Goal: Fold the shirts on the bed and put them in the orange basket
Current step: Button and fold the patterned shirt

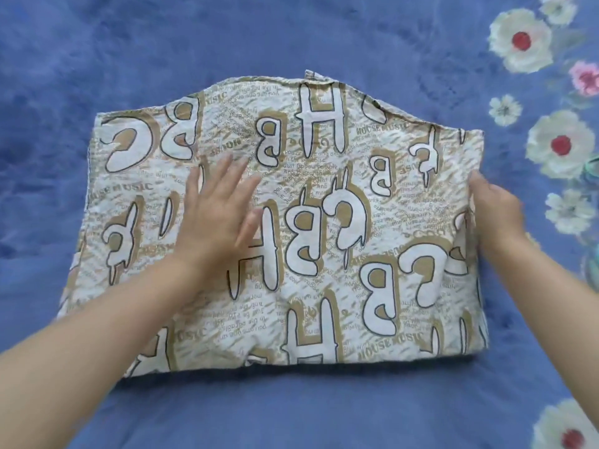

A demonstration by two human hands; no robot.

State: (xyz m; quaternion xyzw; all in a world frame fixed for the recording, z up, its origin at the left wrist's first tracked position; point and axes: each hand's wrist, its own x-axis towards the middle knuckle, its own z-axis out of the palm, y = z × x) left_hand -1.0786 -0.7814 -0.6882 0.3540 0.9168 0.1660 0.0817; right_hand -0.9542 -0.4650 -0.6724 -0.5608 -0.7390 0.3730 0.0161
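A blue bedspread fills the view, plush and faintly mottled on the left and along the top. Down its right side runs a print of white flowers with red centres, with a smaller pink flower among them and pale green leaves between.
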